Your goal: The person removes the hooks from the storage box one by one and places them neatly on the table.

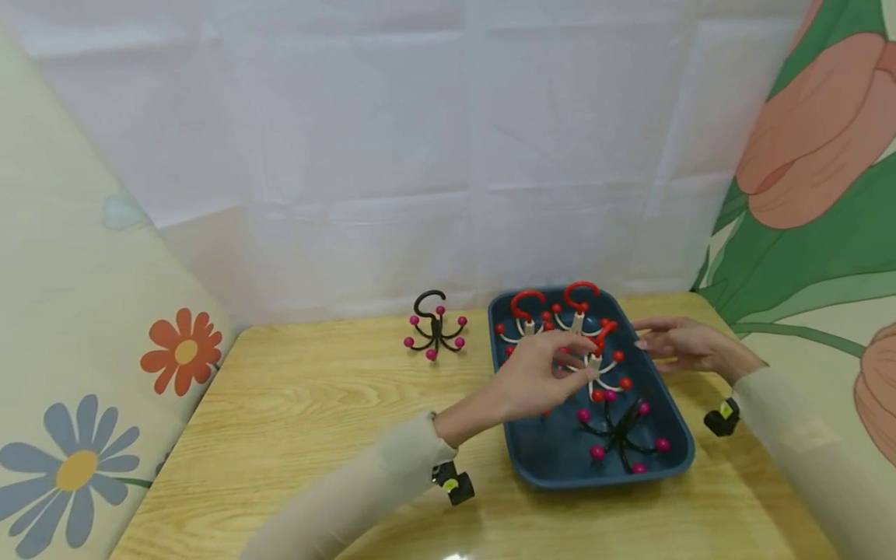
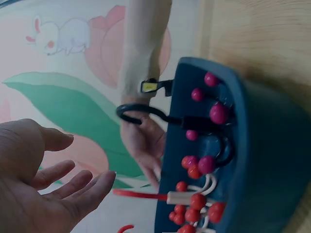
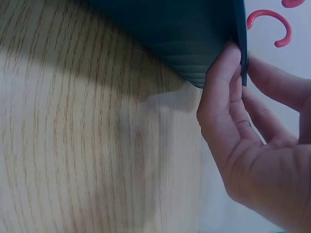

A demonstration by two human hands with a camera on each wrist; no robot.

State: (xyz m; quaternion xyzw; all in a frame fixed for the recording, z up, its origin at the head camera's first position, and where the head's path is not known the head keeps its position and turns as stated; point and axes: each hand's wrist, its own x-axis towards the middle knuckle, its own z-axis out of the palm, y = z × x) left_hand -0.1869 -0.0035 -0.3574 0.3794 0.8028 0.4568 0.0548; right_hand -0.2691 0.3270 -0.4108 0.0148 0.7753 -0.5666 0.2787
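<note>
My left hand (image 1: pixel 535 373) hovers over the dark blue tub (image 1: pixel 542 470). In the left wrist view its fingers (image 2: pixel 95 194) are loosely bent, with nothing between them. Beneath it lie several white claw-shaped hook hangers (image 1: pixel 595 364) with red hooks and red ball tips; the hand partly hides them. A black hook hanger (image 1: pixel 619 437) with magenta balls sits at the tub's near end, its hook upright in the left wrist view. My right hand (image 1: pixel 686 346) is at the tub's right side. The right wrist view shows its thumb and fingers (image 3: pixel 221 82) pinching the rim.
Another black hook hanger (image 1: pixel 436 330) with magenta balls stands on the wood-grain table (image 1: pixel 315 389), left of the tub. A white sheet (image 1: pixel 364 155) hangs behind the table. Flower-printed cloths (image 1: pixel 826 257) flank both sides.
</note>
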